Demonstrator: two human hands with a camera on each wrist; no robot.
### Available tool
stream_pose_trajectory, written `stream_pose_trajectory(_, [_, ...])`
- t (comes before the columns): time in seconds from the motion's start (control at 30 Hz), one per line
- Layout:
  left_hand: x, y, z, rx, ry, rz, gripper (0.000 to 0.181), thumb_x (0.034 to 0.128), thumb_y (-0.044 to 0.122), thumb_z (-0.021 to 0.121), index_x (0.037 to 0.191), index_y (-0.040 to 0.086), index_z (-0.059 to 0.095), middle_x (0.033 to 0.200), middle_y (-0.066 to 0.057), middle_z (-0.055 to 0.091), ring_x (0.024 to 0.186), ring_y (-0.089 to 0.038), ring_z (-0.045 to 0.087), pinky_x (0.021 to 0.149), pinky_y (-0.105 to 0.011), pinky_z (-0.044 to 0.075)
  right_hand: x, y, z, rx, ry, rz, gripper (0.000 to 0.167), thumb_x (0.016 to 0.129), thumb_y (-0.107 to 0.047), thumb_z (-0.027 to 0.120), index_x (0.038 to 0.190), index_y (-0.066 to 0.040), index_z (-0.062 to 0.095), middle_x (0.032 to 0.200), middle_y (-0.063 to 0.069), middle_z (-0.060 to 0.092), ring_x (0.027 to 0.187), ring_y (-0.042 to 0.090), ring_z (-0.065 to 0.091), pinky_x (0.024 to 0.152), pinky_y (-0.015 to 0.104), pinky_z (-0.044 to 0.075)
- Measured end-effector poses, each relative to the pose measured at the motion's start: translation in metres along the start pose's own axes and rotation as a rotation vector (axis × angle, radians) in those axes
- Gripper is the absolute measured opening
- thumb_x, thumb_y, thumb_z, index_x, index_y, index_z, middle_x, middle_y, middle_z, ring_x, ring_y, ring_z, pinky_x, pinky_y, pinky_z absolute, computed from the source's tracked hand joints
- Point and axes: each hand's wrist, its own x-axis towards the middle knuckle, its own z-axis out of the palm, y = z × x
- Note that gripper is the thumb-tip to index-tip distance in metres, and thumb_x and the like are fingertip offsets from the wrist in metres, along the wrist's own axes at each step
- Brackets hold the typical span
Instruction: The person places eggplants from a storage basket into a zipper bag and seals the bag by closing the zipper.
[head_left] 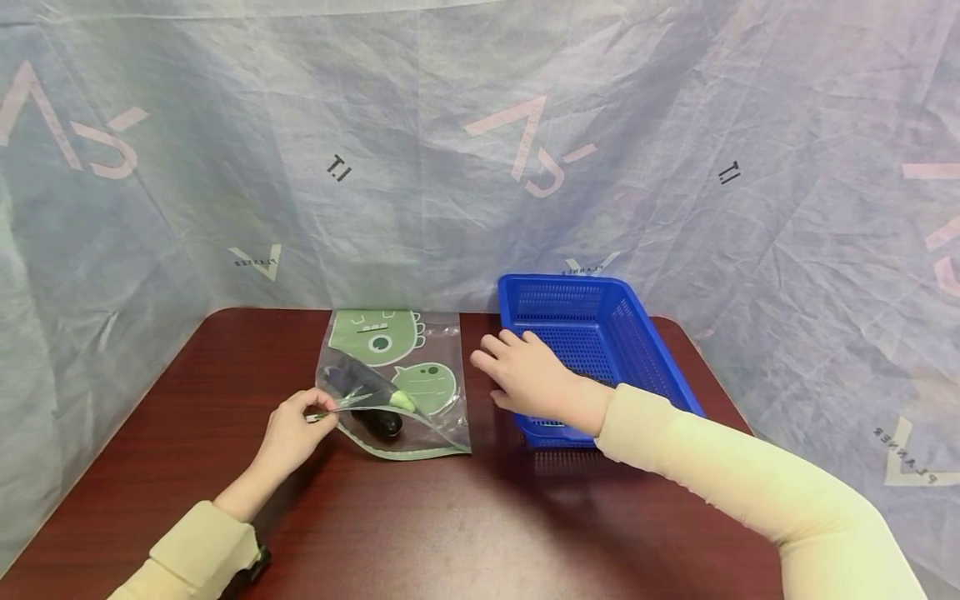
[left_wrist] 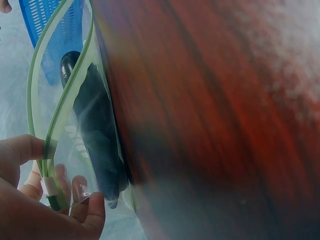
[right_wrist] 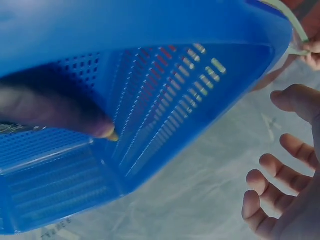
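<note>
My left hand [head_left: 295,429] pinches the left corner of a clear zip bag [head_left: 442,333] with green dinosaur prints, by its slider [left_wrist: 51,192]. The bag lies on the table, its mouth parted towards me. Inside is a dark, glossy eggplant [head_left: 386,423]; above it a purple shape with a pale green end [head_left: 402,401] shows through the plastic. My right hand [head_left: 534,379] hovers over the near left rim of a blue basket [head_left: 656,358], fingers spread and holding nothing. In the right wrist view, a purplish long thing with a yellowish tip [right_wrist: 80,112] lies in the basket, its kind unclear.
The dark red wooden table [head_left: 465,533] ends at a hanging grey-white cloth [head_left: 420,167] that surrounds its back and sides. The basket stands at the right rear, a short gap from the bag. My right forearm crosses the basket's near edge.
</note>
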Motion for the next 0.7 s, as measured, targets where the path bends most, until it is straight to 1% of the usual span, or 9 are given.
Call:
stream_pose_trajectory(0.13, [0.000, 0.000, 0.000, 0.001, 0.000, 0.004, 0.010, 0.0720, 0.008, 0.068, 0.078, 0.013, 0.062, 0.085, -0.005, 0.062, 0.079, -0.022, 0.060, 0.070, -0.034, 0.044, -0.009, 0.009, -0.004, 0.043, -0.033, 0.041, 0.049, 0.069, -0.031, 0.079, 0.109, -0.015, 0.055, 0.099, 0.001, 0.052, 0.086, 0.024, 0.050, 0.062, 0.037, 0.039])
stream_pose_trajectory(0.33, [0.001, 0.000, 0.001, 0.003, 0.004, 0.006, 0.010, 0.0725, 0.008, 0.068, 0.078, 0.013, 0.062, 0.084, -0.004, 0.062, 0.078, -0.020, 0.059, 0.069, -0.032, 0.044, -0.024, 0.027, -0.008, 0.075, -0.057, 0.100, 0.048, 0.073, -0.033, 0.076, 0.113, -0.016, 0.056, 0.104, 0.001, 0.054, 0.089, 0.022, 0.050, 0.065, 0.038, 0.041])
stream_pose_trajectory(0.5, [0.001, 0.000, 0.002, 0.004, 0.005, 0.007, 0.010, 0.0727, 0.007, 0.068, 0.079, 0.012, 0.062, 0.084, -0.004, 0.062, 0.077, -0.019, 0.058, 0.069, -0.032, 0.044, -0.038, 0.044, -0.008, 0.101, -0.037, 0.147, 0.044, 0.076, -0.035, 0.072, 0.113, -0.017, 0.057, 0.108, 0.002, 0.055, 0.091, 0.023, 0.051, 0.067, 0.040, 0.044])
stream_pose_trajectory(0.57, [0.001, 0.000, 0.002, 0.006, 0.005, 0.009, 0.010, 0.0727, 0.007, 0.068, 0.079, 0.012, 0.062, 0.084, -0.004, 0.062, 0.078, -0.019, 0.058, 0.069, -0.033, 0.044, -0.044, 0.050, -0.008, 0.107, -0.022, 0.162, 0.042, 0.077, -0.036, 0.071, 0.112, -0.017, 0.058, 0.108, 0.002, 0.056, 0.091, 0.024, 0.051, 0.065, 0.040, 0.044])
stream_pose_trajectory(0.7, [0.002, -0.001, 0.002, 0.009, 0.001, 0.007, 0.010, 0.0729, 0.007, 0.068, 0.079, 0.012, 0.062, 0.085, -0.005, 0.062, 0.079, -0.020, 0.059, 0.070, -0.034, 0.044, -0.056, 0.061, -0.008, 0.129, -0.031, 0.196, 0.040, 0.077, -0.036, 0.070, 0.110, -0.017, 0.058, 0.107, 0.002, 0.056, 0.089, 0.024, 0.050, 0.061, 0.038, 0.042])
